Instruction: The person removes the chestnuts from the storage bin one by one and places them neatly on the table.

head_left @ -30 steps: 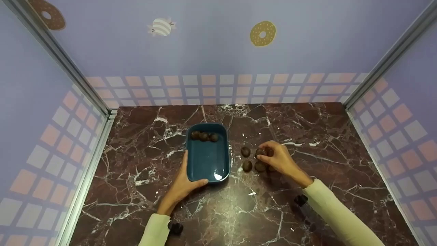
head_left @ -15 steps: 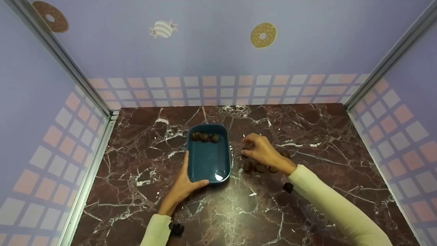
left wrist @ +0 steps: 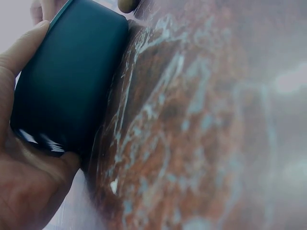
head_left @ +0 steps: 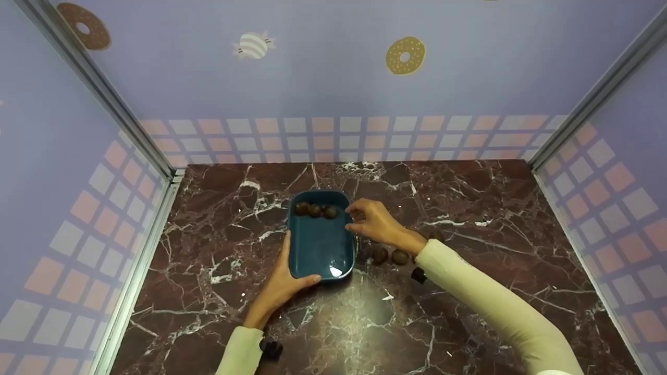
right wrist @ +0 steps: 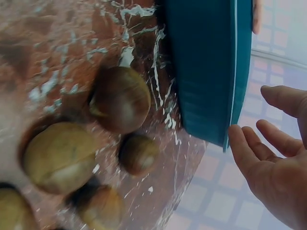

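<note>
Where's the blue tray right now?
In the head view the blue tray sits left of centre on the marble table, the left hand gripping its near corner and the right hand at its right rim.

From the head view, whether the right hand [head_left: 374,224] pinches anything over the blue tray [head_left: 319,250] is too small to tell. Its sleeve [head_left: 484,297] covers some of the brown nuts [head_left: 399,257] on the worktop [head_left: 469,208]. The left wrist view is blurred and crops the left hand [left wrist: 24,187]. The right wrist view cuts off the nearest nuts.
</note>
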`<state>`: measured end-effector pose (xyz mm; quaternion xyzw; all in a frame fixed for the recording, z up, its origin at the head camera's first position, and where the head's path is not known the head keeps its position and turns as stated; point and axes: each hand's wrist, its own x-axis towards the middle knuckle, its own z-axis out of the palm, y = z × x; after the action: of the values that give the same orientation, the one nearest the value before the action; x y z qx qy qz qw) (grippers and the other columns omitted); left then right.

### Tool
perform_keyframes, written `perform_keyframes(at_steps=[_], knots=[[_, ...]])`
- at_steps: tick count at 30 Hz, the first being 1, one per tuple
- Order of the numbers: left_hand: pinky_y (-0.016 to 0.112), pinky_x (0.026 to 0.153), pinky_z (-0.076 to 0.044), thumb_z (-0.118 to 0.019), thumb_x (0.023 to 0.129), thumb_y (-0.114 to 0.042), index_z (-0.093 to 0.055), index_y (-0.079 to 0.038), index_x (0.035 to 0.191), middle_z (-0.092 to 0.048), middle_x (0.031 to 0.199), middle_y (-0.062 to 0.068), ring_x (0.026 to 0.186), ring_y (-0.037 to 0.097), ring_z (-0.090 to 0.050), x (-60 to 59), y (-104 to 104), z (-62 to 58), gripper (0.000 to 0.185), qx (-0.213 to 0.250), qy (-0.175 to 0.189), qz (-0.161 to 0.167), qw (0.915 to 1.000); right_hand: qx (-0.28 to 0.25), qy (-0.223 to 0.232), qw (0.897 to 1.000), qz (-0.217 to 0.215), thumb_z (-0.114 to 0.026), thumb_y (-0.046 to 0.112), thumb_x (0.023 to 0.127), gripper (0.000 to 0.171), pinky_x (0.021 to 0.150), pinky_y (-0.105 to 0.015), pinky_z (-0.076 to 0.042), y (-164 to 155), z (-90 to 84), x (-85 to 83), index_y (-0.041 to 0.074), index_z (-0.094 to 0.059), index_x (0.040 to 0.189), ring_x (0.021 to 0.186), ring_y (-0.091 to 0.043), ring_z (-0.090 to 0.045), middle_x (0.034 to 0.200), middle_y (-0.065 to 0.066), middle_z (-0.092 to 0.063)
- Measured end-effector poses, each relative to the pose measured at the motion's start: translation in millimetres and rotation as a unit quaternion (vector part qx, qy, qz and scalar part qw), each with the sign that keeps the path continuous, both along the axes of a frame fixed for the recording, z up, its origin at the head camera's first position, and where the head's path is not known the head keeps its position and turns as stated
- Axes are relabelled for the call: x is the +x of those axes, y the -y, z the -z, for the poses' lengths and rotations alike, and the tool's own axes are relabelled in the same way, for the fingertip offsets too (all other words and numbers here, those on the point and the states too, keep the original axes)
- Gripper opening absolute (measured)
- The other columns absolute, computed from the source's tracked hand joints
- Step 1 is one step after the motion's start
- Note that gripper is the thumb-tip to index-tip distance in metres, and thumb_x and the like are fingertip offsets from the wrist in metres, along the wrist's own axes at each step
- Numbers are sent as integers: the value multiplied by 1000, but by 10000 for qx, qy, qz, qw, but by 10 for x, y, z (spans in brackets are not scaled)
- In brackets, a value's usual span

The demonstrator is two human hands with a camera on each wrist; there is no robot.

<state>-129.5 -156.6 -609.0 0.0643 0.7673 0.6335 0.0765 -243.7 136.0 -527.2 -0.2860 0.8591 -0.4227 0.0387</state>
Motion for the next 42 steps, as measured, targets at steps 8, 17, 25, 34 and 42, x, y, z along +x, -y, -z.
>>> perform_keyframes(at_steps=[8,17,25,34,42], knots=[[65,133,-6,-100,84,-31,1,-25,180,3,185,12,169,38,1,5,1,25,139,33,-8,12,10000,372,-321,9987,-131,-88,11,95,37,110,-56,-53,278,60,-138,-7,-77,124,116,-43,-70,124,-23,-75],[66,133,-5,-99,84,-30,2,-23,179,4,185,11,169,38,2,11,-3,34,140,46,-61,56,10000,823,-471,9955,-18,-92,18,93,41,109,-56,-46,319,206,-297,1,-80,129,120,-34,-56,128,-12,-74],[68,133,-5,-97,86,-31,3,-25,179,6,185,7,170,37,4,22,1,32,137,-32,-16,86,10000,1304,-891,9874,-71,-93,20,92,43,104,-56,-40,369,248,-414,5,-81,130,114,-33,-54,128,-10,-77],[66,133,-7,-99,84,-29,3,-23,179,4,185,9,170,37,1,9,7,14,140,-75,-88,57,9999,1720,-1192,9779,-9,-93,21,92,39,99,-52,-44,437,289,-497,8,-83,128,104,-31,-54,126,-7,-80],[64,133,-7,-100,82,-29,3,-23,179,3,186,9,169,37,-2,5,23,18,141,-83,-136,56,9999,1746,-1274,9762,-181,-94,20,91,33,93,-52,-47,475,292,-406,10,-86,121,99,-32,-54,113,-10,-79]])
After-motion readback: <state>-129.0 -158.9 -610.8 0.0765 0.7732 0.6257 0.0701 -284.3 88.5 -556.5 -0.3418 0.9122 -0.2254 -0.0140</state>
